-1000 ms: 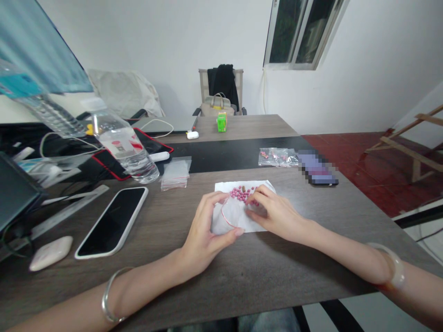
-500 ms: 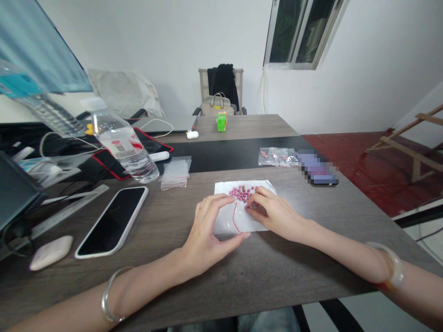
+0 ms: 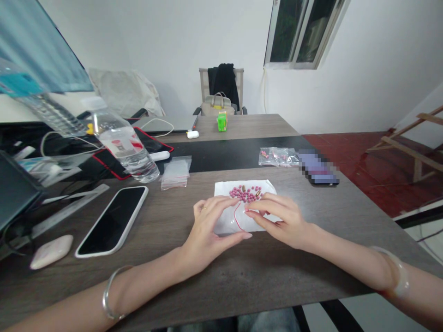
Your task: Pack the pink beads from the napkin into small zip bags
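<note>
A white paper sheet [image 3: 221, 188] lies on the table with a heap of pink pills [image 3: 244, 193] and a few brown-and-yellow capsules on it. A small clear zip bag [image 3: 230, 225] with a red seal line rests on the sheet's near part. My left hand [image 3: 211, 226] curves around the bag's left side, thumb and fingers wide apart. From the right, my right hand [image 3: 282, 216] has its thumb and forefinger tips together beside the bag's red edge. What lies between those tips is too small to make out.
A stack of clear bags [image 3: 176, 173], a white-edged phone [image 3: 112, 221] and a water bottle [image 3: 122, 143] are on the left. Beyond the sheet, a filled plastic bag [image 3: 278, 157] lies beside a blurred phone [image 3: 317, 168]. A green box [image 3: 222, 121] stands farther back.
My right hand has drawn back from the pills toward the bag's red edge, uncovering a capsule at the heap's right. My left hand has stayed nearly still.
</note>
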The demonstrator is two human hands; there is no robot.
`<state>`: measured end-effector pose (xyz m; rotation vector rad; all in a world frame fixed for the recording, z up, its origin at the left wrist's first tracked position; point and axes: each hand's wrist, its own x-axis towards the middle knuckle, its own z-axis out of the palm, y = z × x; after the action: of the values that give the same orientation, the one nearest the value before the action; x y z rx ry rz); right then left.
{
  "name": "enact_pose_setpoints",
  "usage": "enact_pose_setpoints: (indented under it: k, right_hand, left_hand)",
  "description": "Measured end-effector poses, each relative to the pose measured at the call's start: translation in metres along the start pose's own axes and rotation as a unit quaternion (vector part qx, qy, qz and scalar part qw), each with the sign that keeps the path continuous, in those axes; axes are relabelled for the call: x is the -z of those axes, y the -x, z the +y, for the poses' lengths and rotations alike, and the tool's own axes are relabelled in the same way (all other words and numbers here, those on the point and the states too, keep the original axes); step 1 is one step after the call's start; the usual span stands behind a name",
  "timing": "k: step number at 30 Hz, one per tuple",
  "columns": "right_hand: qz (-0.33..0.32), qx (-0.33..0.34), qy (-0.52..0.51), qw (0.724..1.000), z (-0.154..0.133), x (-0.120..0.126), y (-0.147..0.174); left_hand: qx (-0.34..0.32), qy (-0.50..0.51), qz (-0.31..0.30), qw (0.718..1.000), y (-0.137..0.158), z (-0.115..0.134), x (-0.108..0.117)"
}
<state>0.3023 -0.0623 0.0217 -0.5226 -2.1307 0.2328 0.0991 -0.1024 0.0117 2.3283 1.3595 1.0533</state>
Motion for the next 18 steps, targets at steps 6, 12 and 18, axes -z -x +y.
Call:
enact_pose_setpoints:
  k: [6, 12, 18]
  right_hand:
    - [-0.005, -0.004, 0.015, 1.0, 0.001, -0.002, 0.001]
    - [-0.061, -0.14, 0.11, 0.982, 0.011, -0.003, 0.0]
    - [-0.201, -0.225, 0.167, 0.939, 0.017, -0.004, -0.001]
  left_hand:
    - [0.007, 0.028, 0.014, 0.999, 0.0, 0.0, 0.001]
    - [0.057, 0.091, 0.054, 0.993, 0.003, -0.003, 0.002]
    - [0.084, 0.171, 0.078, 0.979, 0.006, -0.005, 0.001]
